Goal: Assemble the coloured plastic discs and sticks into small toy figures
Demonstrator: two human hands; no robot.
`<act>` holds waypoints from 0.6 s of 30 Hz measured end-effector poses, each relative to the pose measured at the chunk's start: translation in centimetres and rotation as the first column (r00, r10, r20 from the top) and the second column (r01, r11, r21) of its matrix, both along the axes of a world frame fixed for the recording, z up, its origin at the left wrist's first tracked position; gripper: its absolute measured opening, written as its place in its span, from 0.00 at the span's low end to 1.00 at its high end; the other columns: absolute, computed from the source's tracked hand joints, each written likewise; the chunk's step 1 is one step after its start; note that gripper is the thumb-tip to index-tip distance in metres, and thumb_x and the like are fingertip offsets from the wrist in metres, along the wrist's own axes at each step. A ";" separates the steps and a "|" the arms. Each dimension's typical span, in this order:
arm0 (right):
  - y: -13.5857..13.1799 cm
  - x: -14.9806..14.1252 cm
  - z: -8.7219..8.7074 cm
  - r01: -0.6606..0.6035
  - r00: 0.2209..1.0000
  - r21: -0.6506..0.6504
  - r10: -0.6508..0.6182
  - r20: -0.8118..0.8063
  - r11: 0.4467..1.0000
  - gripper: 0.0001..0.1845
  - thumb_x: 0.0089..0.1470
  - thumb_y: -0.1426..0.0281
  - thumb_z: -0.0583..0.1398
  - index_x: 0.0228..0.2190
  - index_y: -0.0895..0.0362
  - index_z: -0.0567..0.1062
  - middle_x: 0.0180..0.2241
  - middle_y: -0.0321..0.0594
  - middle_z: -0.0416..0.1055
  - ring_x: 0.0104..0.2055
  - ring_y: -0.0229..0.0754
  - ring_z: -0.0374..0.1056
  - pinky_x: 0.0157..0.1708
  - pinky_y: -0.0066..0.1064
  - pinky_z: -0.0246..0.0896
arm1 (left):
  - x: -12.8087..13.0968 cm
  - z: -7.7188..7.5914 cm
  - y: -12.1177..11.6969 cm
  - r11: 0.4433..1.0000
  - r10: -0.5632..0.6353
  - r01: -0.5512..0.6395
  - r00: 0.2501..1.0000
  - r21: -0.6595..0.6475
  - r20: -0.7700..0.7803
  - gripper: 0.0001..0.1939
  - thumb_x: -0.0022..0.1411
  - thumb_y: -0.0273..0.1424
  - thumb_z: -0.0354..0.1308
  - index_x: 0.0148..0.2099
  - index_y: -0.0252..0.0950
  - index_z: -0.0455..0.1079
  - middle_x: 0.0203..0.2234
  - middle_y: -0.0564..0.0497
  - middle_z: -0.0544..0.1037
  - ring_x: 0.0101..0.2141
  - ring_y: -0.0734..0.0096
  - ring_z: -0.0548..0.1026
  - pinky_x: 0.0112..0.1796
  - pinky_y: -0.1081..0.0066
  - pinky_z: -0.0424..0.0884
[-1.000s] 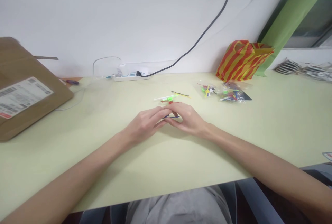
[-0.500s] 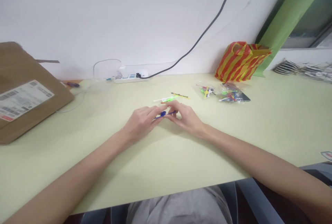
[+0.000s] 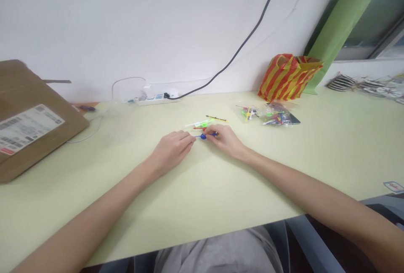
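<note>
My right hand (image 3: 225, 140) pinches the right end of a small blue plastic rod with a round hub (image 3: 203, 136). My left hand (image 3: 172, 151) lies relaxed on the desk, its fingertips at the rod's left end, apparently holding nothing. Just beyond the hands lie a red plastic piece (image 3: 198, 128), a white and green plastic stick (image 3: 197, 124), and a black and yellow stick (image 3: 216, 118). Two clear bags of small coloured plastic parts (image 3: 248, 113) (image 3: 277, 116) lie farther right.
The pale green desk (image 3: 221, 188) runs against a white wall. A cardboard box (image 3: 31, 121) with a shipping label leans at the left. A power strip (image 3: 156, 100), a striped red and yellow bag (image 3: 288, 77), and a black cable (image 3: 233, 58) stand at the back.
My left hand has drawn leftward from the blue rod, and the hands are farther apart. The rod now sits in my right fingertips, with its hub showing. The view has tilted slightly.
</note>
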State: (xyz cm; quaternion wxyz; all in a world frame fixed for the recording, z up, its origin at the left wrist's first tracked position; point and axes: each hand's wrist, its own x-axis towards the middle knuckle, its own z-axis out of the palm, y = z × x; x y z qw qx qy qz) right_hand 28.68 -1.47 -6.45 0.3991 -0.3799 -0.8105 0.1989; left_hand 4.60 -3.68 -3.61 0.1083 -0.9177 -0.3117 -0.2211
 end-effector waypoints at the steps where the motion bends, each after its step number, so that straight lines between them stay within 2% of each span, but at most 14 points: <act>1: 0.0 0.0 0.1 0.004 1.000 -0.030 -0.005 -0.027 1.000 0.07 0.62 0.76 0.60 0.38 0.56 0.79 0.38 0.39 0.80 0.37 0.40 0.73 0.40 0.32 0.65 | 0.0 0.0 0.0 1.000 -0.009 0.009 1.000 -0.012 -0.010 0.13 0.74 0.29 0.47 0.45 0.37 0.73 0.37 0.47 0.80 0.37 0.64 0.78 0.39 0.65 0.71; 4: 0.0 0.1 0.1 0.029 0.997 -0.097 -0.035 -0.062 0.995 0.05 0.62 0.73 0.61 0.37 0.57 0.78 0.33 0.36 0.79 0.30 0.38 0.71 0.35 0.30 0.63 | 0.1 -0.1 0.1 0.998 -0.045 0.043 0.999 -0.043 -0.027 0.13 0.74 0.27 0.46 0.47 0.37 0.73 0.40 0.45 0.80 0.41 0.62 0.79 0.42 0.63 0.72; 6: 0.2 0.3 0.1 0.066 0.997 -0.080 -0.069 -0.035 0.995 0.04 0.61 0.73 0.62 0.36 0.57 0.79 0.31 0.36 0.79 0.29 0.38 0.70 0.34 0.30 0.62 | 0.0 0.0 0.1 0.997 -0.061 0.059 0.998 -0.055 -0.034 0.13 0.74 0.26 0.46 0.48 0.37 0.73 0.41 0.45 0.81 0.42 0.61 0.79 0.44 0.62 0.72; 13: 1.2 0.8 -0.3 0.139 0.985 0.137 -0.151 0.083 0.981 0.03 0.58 0.75 0.66 0.31 0.57 0.80 0.35 0.41 0.75 0.43 0.47 0.68 0.45 0.38 0.61 | 0.1 0.1 0.0 0.997 -0.058 0.053 0.994 -0.060 -0.095 0.13 0.74 0.26 0.45 0.47 0.36 0.72 0.38 0.46 0.81 0.41 0.61 0.78 0.43 0.61 0.70; 18: 1.4 0.7 -0.3 0.159 0.979 0.163 -0.176 0.098 0.974 0.03 0.60 0.74 0.64 0.35 0.56 0.80 0.37 0.43 0.72 0.45 0.48 0.65 0.46 0.39 0.61 | -0.5 0.1 0.6 0.999 -0.014 0.012 0.998 -0.041 -0.065 0.14 0.74 0.30 0.46 0.46 0.37 0.74 0.36 0.47 0.81 0.38 0.63 0.78 0.40 0.65 0.69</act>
